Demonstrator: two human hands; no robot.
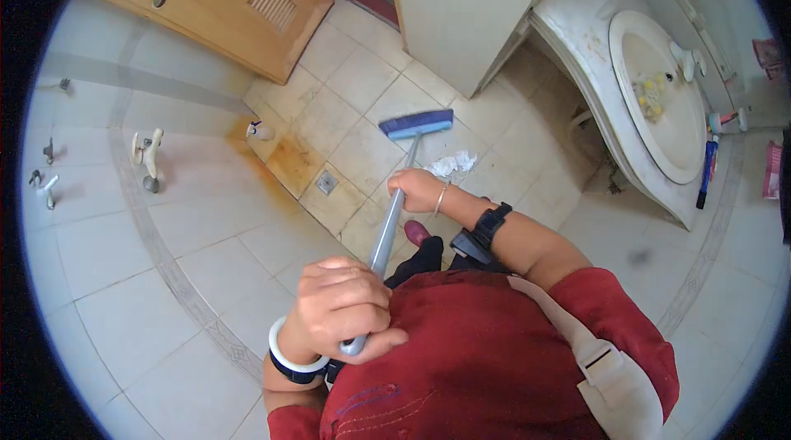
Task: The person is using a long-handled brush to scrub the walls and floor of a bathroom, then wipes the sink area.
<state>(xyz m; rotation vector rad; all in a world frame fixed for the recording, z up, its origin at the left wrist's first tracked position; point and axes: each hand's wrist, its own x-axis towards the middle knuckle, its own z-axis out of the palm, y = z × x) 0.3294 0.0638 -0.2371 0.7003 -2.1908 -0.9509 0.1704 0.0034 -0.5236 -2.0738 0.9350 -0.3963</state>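
Note:
My left hand (343, 304) grips the upper end of a grey broom handle (386, 233), close to my red top. Lower on the same handle, my right hand (417, 188) is closed around it. The handle slants away from me to a blue broom head (417, 123) that rests on the tiled floor, its dark bristles facing the far side. Crumpled white paper (453, 164) lies on the floor just right of the handle, between the broom head and my right hand.
A floor drain (326, 181) sits left of the broom. By the left wall stands a spray bottle (261, 131). A wooden door (247, 1) is open at the back left. On the right is a washbasin (655, 100) in a counter, with yellow and white bits inside.

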